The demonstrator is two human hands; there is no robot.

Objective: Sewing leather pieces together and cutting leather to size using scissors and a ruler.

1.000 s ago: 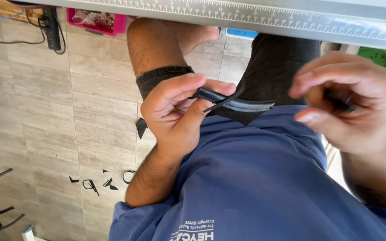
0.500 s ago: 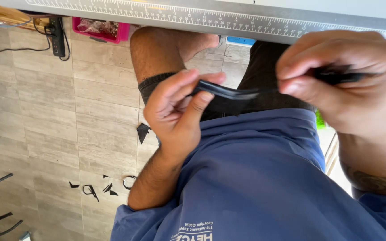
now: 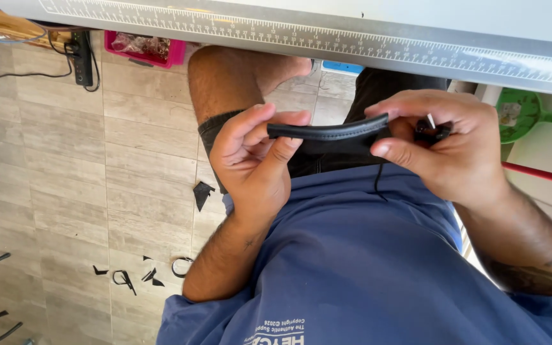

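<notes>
A black leather strap [image 3: 327,132] with stitched edges spans between both hands, held level above my lap. My left hand [image 3: 250,160] pinches its left end between thumb and fingers. My right hand [image 3: 442,144] grips the strap's right end and also holds a small dark object [image 3: 430,132] with a white tip near the fingers. A thin black thread [image 3: 377,182] hangs down from the strap's right end over my blue shirt [image 3: 365,268].
A metal ruler edge of a table [image 3: 352,41] runs across the top. Black leather scraps [image 3: 202,191] lie on the tiled floor [image 3: 52,179] at left. A pink tray [image 3: 142,48], a power strip [image 3: 83,57] and a green stool [image 3: 519,112] stand nearby.
My right hand moved left and lower, closer to my left hand. The strap now lies straight and level between the two hands.
</notes>
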